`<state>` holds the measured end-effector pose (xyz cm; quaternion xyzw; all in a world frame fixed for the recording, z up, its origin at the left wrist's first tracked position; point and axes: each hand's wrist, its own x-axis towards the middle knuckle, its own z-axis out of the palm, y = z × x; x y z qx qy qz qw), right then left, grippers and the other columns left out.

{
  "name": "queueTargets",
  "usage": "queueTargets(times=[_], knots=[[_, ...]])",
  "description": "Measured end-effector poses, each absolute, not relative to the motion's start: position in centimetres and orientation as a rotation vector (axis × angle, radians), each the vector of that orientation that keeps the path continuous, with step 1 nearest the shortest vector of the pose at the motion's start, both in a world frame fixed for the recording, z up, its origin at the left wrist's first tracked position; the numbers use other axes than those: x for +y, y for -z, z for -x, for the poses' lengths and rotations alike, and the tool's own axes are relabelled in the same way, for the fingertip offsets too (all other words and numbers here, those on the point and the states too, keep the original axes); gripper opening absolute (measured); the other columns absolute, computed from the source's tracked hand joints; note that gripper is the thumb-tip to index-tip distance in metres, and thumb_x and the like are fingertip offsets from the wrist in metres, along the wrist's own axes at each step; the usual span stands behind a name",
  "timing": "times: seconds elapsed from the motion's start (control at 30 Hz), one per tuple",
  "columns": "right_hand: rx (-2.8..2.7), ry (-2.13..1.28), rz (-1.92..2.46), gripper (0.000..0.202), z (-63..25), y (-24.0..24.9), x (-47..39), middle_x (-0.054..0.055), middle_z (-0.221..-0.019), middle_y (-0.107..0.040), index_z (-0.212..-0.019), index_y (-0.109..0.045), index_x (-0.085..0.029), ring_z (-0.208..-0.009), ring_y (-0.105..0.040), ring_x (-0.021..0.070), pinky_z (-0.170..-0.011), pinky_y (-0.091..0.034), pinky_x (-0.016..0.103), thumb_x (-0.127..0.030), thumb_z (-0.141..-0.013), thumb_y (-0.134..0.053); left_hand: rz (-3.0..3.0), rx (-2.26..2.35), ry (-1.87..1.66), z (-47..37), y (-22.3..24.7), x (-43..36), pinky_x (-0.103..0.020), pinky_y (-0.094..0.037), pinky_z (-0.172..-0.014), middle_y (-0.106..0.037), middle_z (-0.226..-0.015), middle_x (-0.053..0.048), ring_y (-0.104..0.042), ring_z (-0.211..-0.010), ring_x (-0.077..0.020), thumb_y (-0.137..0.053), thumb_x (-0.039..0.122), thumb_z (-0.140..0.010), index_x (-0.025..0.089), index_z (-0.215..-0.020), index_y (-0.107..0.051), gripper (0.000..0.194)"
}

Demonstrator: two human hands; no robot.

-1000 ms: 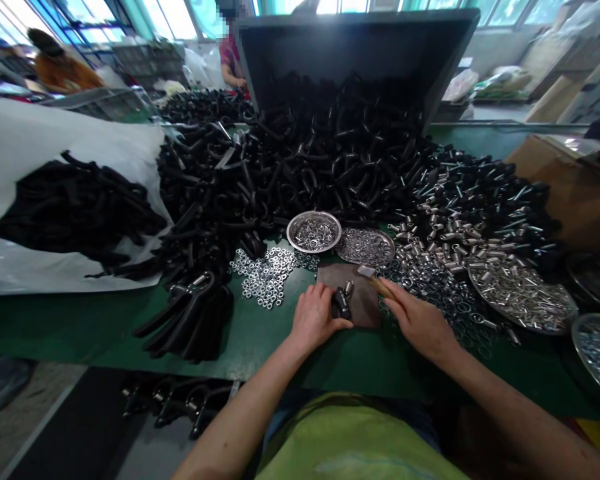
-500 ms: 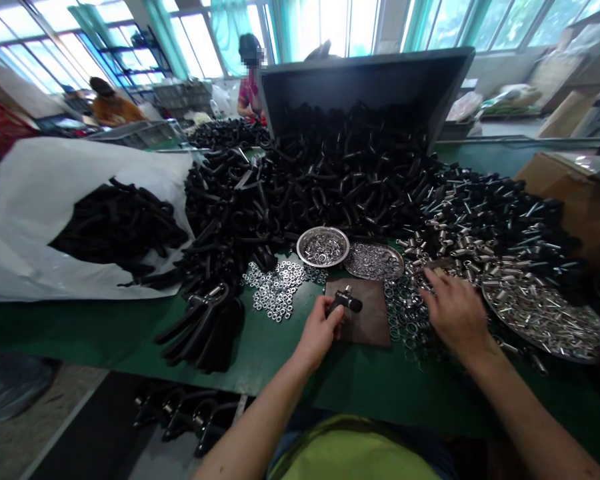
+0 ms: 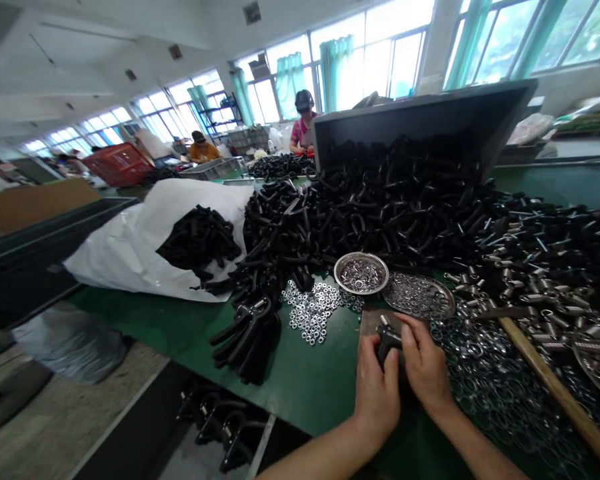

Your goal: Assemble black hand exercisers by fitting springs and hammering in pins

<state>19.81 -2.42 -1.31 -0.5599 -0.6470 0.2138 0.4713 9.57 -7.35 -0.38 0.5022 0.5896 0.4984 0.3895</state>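
Both hands, left hand (image 3: 377,390) and right hand (image 3: 425,367), grip clenched on a small black part (image 3: 387,337) near the green table (image 3: 300,380) front edge, bare strip left, black handles (image 3: 380,200) piled far, windowed workshop

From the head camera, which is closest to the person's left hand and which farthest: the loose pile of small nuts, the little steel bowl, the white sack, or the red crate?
From the left hand:
1. Pile of small nuts, just up and left on the green table.
2. Steel bowl, behind the nuts.
3. White sack, far left on the table.
4. Red crate, in the background at left.
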Motion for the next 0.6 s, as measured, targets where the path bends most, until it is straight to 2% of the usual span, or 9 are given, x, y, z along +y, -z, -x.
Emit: queueTargets(times=[0.1,0.17,0.23,0.33,0.37,0.43,0.5,0.57,0.6], knots=[[-1.371,-0.771,1.324,0.038,-19.2,1.0,-2.7,0.009,-0.114,-0.066,-0.109,-0.062,-0.019,-0.106,-0.060,0.0216,-0.093,-0.045,0.036,-0.042,-0.091,-0.037,-1.469,1.536,-1.316,-9.7,1.8,-7.1,-0.040,-0.039,-0.094,-0.056,-0.114,-0.014,-0.053,-0.105,-0.0224,-0.040,0.029,-0.091,0.016,-0.116,-0.045,0.029],[-1.200,-0.924,1.274,0.040,-18.8,0.5,-2.9,0.010,-0.119,-0.063,-0.111,-0.061,-0.018,-0.110,-0.058,0.0230,-0.095,-0.045,0.038,-0.044,-0.090,-0.039,-1.564,1.505,-1.344,-9.6,2.5,-6.9,-0.041,-0.038,-0.095,-0.056,-0.115,-0.016,-0.053,-0.107,-0.0240,-0.041,0.029,-0.090,0.016,-0.118,-0.045,0.031],[-1.054,-1.097,1.237,0.042,-18.6,0.0,-3.0,0.011,-0.119,-0.063,-0.116,-0.058,-0.018,-0.105,-0.061,0.0234,-0.086,-0.050,0.036,-0.046,-0.089,-0.040,-1.603,1.431,-1.353,-9.4,2.7,-6.7,-0.042,-0.037,-0.098,-0.057,-0.115,-0.017,-0.052,-0.110,-0.0256,-0.044,0.032,-0.089,0.016,-0.118,-0.046,0.033],[-1.084,-1.230,1.270,0.044,-19.1,-0.5,-3.0,0.009,-0.107,-0.067,-0.119,-0.054,-0.019,-0.087,-0.066,0.0220,-0.066,-0.053,0.032,-0.048,-0.090,-0.037,-1.463,1.374,-1.367,-9.3,2.0,-6.6,-0.042,-0.036,-0.098,-0.057,-0.113,-0.016,-0.052,-0.109,-0.0257,-0.047,0.039,-0.087,0.018,-0.113,-0.049,0.033],[-1.183,-1.169,1.312,0.043,-19.5,-0.5,-2.9,0.008,-0.101,-0.069,-0.115,-0.055,-0.019,-0.080,-0.067,0.0214,-0.061,-0.052,0.031,-0.048,-0.090,-0.036,-1.344,1.371,-1.363,-9.3,1.6,-6.6,-0.040,-0.039,-0.095,-0.058,-0.110,-0.014,-0.053,-0.105,-0.0244,-0.047,0.041,-0.087,0.019,-0.110,-0.050,0.032],[-1.478,-0.859,1.374,0.038,-20.7,-0.1,-2.5,0.006,-0.085,-0.069,-0.100,-0.060,-0.020,-0.070,-0.065,0.0206,-0.057,-0.049,0.030,-0.049,-0.089,-0.037,-1.014,1.323,-1.304,-9.6,0.7,-6.4,-0.032,-0.046,-0.074,-0.058,-0.090,-0.007,-0.056,-0.082,-0.0188,-0.046,0.047,-0.087,0.020,-0.101,-0.051,0.031],[-1.799,-0.431,1.352,0.034,-21.9,0.3,-2.0,0.004,-0.069,-0.063,-0.077,-0.060,-0.021,-0.064,-0.061,0.0202,-0.058,-0.045,0.030,-0.050,-0.086,-0.045,-0.686,1.183,-1.204,-10.0,0.1,-6.1,-0.022,-0.038,-0.049,-0.048,-0.070,0.001,-0.045,-0.058,-0.0116,-0.047,0.053,-0.084,0.020,-0.090,-0.048,0.033],[-2.015,-0.089,1.273,0.036,-22.7,0.7,-1.4,0.003,-0.059,-0.056,-0.061,-0.054,-0.022,-0.060,-0.057,0.0191,-0.056,-0.041,0.029,-0.050,-0.083,-0.051,-0.485,1.047,-1.146,-10.4,-0.3,-6.0,-0.017,-0.024,-0.040,-0.037,-0.063,0.006,-0.032,-0.048,-0.0072,-0.052,0.056,-0.080,0.020,-0.083,-0.042,0.037],[-2.062,0.005,1.231,0.038,-22.8,0.9,-1.2,0.003,-0.057,-0.053,-0.057,-0.051,-0.021,-0.057,-0.055,0.0179,-0.055,-0.040,0.029,-0.048,-0.084,-0.051,-0.454,1.016,-1.148,-10.5,-0.4,-6.0,-0.017,-0.021,-0.039,-0.035,-0.062,0.007,-0.029,-0.047,-0.0065,-0.053,0.057,-0.078,0.021,-0.081,-0.041,0.039]])
